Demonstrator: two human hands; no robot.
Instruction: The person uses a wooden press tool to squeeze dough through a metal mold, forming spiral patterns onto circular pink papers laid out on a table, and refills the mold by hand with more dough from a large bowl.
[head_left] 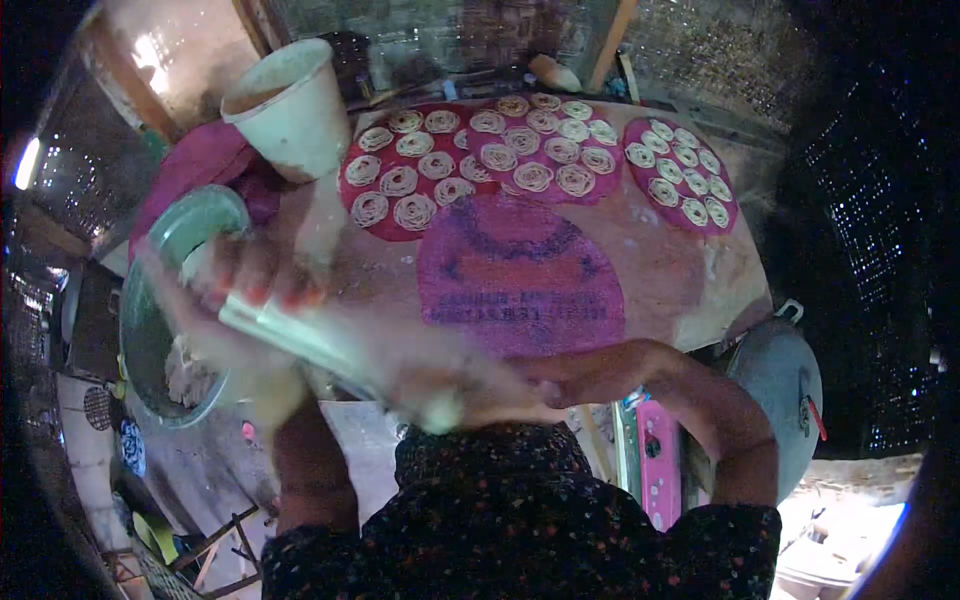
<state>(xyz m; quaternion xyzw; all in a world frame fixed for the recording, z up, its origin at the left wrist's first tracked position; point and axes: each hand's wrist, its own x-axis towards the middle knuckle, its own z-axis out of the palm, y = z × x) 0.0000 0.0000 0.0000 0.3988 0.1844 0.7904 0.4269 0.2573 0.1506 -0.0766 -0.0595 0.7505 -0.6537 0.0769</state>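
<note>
My left hand (258, 275) is closed around a long pale tool (300, 338), which looks like a metal tube with blurred wooden-looking parts. It is tilted down to the right, in front of my chest. My right hand (435, 388), smeared by motion, is wrapped at its lower end. Beyond the tool, a round purple cloth (520, 270) with dark print lies flat on the table (370, 285). Behind it, round magenta sheets (385, 218) carry several pale noodle-like coils (398, 180). Beside my left hand stands a green-rimmed tub (150, 390) with pale dough-like stuff (185, 372) inside.
A whitish bucket (300, 125) stands at the back left, next to a draped purple cloth (200, 165). Another purple sheet with coils (645, 190) lies at the right. A large grey round lid or pan (775, 375) and a pink object (657, 460) are near my right arm.
</note>
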